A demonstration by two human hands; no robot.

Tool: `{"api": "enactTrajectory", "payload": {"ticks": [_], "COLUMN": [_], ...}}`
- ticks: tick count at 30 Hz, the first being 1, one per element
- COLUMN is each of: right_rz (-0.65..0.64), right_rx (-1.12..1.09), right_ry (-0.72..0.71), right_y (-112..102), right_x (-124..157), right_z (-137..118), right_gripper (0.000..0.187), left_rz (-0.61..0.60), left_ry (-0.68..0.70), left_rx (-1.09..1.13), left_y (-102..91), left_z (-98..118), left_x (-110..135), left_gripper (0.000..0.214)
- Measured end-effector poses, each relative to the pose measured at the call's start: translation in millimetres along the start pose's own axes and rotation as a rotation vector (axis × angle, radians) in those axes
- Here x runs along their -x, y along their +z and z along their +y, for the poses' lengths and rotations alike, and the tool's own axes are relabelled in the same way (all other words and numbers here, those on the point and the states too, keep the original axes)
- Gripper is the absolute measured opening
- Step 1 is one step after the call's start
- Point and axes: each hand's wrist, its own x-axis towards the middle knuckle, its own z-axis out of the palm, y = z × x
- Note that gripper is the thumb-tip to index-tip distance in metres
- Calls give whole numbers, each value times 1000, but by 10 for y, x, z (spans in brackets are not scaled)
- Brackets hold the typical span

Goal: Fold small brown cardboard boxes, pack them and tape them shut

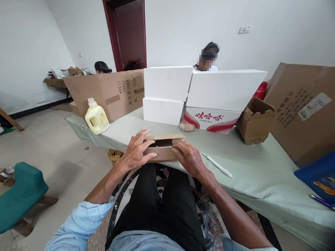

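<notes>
The left hand (pixel 135 152) is gripping one end of the small brown box (pixel 164 154) and the right hand (pixel 188 158) is gripping the other, holding it steady at the table (pixel 251 164) edge.

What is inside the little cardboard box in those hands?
The cardboard box shows only a dark gap along its top. The left hand and right hand cover both ends, so any contents are hidden.

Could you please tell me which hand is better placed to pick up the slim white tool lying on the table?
Probably the right hand: the white tool lies on the table just to its right, while the left hand grips the other end of the box.
</notes>
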Motion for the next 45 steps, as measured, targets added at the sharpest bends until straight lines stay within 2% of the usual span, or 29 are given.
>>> {"api": "enactTrajectory", "payload": {"ticks": [5, 9, 17, 25, 29, 35, 39, 42, 45], "right_rz": [-7, -13, -28, -22, -28, -27, -40, -40, -18], "right_rx": [21, 33, 32, 41, 48, 34, 33, 32, 54], "right_ry": [-4, 1, 0, 9, 12, 7, 11, 5, 3], "right_y": [16, 18, 18, 9, 19, 30, 36, 71, 142], "right_x": [-13, -22, -23, -13, -16, 3, 32, 65, 109], "right_z": [-18, -6, -22, -28, -35, -52, -62, -82, -108], "right_gripper": [22, 22, 21, 21, 19, 19, 19, 17, 16], "left_rz": [-78, -73, -13, 57, 53, 3, 18, 61, 166], "left_ry": [1, -6, 28, 98, 101, 95, 98, 83, 28], "left_rx": [45, 81, 116, 193, 215, 241, 305, 343, 349], "left_y": [52, 129, 147, 187, 186, 125, 17, -111, -218], "left_z": [8, -53, -37, 21, 12, 43, 100, 93, 33], "left_x": [-171, -232, -224, -179, -148, -78, -44, -53, -93], "left_gripper": [18, 6, 17, 19, 19, 18, 16, 16, 17]}}
